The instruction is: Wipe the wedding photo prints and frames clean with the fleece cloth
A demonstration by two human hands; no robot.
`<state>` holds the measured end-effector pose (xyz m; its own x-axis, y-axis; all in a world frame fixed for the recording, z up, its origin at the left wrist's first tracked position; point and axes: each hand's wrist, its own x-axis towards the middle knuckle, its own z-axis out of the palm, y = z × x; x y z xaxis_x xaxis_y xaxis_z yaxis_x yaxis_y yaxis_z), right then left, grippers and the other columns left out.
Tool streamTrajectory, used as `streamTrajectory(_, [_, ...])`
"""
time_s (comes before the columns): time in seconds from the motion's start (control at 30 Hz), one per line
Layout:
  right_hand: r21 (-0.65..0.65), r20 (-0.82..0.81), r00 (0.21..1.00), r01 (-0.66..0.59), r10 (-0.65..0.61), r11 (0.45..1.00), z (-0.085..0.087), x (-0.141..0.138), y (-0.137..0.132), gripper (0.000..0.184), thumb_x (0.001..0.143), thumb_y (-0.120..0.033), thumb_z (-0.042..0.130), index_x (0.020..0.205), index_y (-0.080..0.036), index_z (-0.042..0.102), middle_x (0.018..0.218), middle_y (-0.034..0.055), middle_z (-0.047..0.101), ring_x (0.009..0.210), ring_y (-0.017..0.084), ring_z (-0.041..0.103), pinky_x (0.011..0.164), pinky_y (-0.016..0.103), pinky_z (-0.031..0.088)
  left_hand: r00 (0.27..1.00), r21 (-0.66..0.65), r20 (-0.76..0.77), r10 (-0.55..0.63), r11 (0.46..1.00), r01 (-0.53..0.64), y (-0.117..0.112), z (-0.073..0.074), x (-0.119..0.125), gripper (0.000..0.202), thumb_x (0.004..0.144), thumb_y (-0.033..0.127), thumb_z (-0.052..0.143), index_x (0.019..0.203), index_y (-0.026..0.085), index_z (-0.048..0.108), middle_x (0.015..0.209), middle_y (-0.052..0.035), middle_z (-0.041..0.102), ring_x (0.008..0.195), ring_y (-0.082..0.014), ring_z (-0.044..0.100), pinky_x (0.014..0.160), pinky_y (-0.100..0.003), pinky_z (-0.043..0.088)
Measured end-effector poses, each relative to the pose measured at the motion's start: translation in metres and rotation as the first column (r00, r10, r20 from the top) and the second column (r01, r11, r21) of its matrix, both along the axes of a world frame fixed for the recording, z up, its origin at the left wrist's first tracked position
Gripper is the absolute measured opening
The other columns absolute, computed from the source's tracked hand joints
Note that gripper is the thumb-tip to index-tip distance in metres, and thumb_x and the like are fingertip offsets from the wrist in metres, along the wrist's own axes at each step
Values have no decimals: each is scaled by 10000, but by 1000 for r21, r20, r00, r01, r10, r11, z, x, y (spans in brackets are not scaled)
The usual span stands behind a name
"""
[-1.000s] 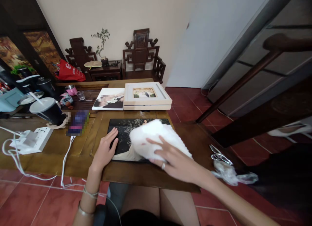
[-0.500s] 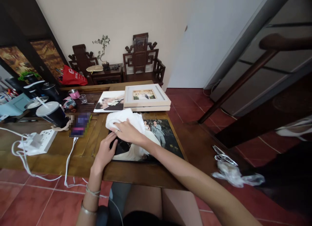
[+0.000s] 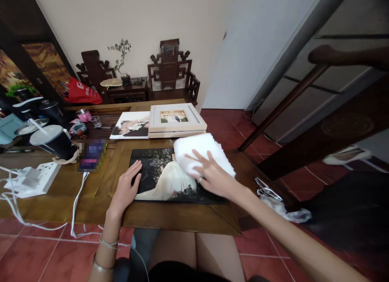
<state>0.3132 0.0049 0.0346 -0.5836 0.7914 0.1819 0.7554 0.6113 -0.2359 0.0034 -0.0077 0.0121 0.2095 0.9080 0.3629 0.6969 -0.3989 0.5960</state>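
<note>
Pale bracelet [image 3: 108,244], silvery bangle [image 3: 102,267], bare forearms [image 3: 112,225], ring [image 3: 200,179] on right hand [image 3: 211,171], black garment [image 3: 176,272]

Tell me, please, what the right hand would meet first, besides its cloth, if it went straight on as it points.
Beyond the cloth, the right hand would probably meet the front of the stacked frames, though exact line and height are unclear.

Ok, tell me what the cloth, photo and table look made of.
Cloth: probably cotton or microfibre, matt and fluffy, judging by its fuzzy edge. Photo: a smooth panel, perhaps laminated or acrylic; its flat, stiff look fits both. Table: seemingly wood with a varnish sheen, from its brown boards and seams.
</note>
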Motion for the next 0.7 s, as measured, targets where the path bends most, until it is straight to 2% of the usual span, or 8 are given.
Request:
streamTrajectory(0.17, [-54,-6,989,-146,146,988,6,-11,-88,239,786,-104,471,780,-191,694,1505,78,330,1426,340,79,1085,702,113,1000,0,0,-6,1000,6,0,-1,-1,374,934,289,433,1264,193,579,1364,-83,547,1318,-218,445,1117,-456,349])
streamTrajectory(0.23, [-101,-31,979,-203,201,974,12,-12,-109,247,745,-74,479,787,-206,684,1505,52,330,1424,323,112,1103,680,132,1000,0,-1,-11,1000,11,1,-2,-1,375,932,286,436,1268,198,577,1364,-80,546,1318,-220,446,1115,-457,352])
streamTrajectory(0.3, [-157,-52,974,-225,219,962,17,-12,-112,242,755,-77,477,796,-211,674,1482,44,373,1418,308,160,1116,655,155,1000,3,-10,-19,1000,19,1,-2,-2,375,932,282,436,1268,195,576,1363,-81,547,1318,-220,447,1112,-457,357])
streamTrajectory(0.37, [-203,-66,980,-196,187,959,21,-10,-99,216,834,-136,464,806,-201,668,1457,61,417,1410,306,196,1116,640,181,1000,6,-20,-22,1000,22,1,-2,-2,375,933,278,434,1265,183,577,1363,-87,547,1320,-219,445,1113,-454,358])
streamTrajectory(0.43, [-215,-71,989,-143,130,966,21,-9,-71,249,908,-212,424,853,-183,665,1410,100,480,1406,306,212,1115,621,198,999,0,-28,-20,1000,21,1,-2,-3,379,933,278,434,1268,167,573,1367,-94,542,1326,-216,437,1116,-448,354])
streamTrajectory(0.53, [-166,-70,995,-76,65,983,17,-11,-18,313,956,-236,343,957,-165,648,1230,133,623,1397,300,247,1108,607,192,999,-14,-34,-21,1000,20,1,-2,-4,384,933,283,435,1272,161,570,1373,-94,535,1331,-214,429,1120,-440,348])
streamTrajectory(0.6, [-117,-74,997,-17,9,993,13,-15,12,342,972,-256,308,980,-150,633,1144,149,656,1379,313,292,1086,613,207,999,-17,-26,-19,1000,19,0,-2,-4,380,933,286,437,1263,163,577,1369,-95,539,1327,-215,435,1119,-440,351])
streamTrajectory(0.7, [-59,-66,996,63,-66,996,6,-20,33,374,983,-285,284,997,-120,619,1149,181,641,1369,332,307,1063,625,214,1000,-11,-2,-11,1000,11,0,-2,-3,373,933,283,436,1257,169,583,1362,-93,547,1321,-215,443,1118,-446,351])
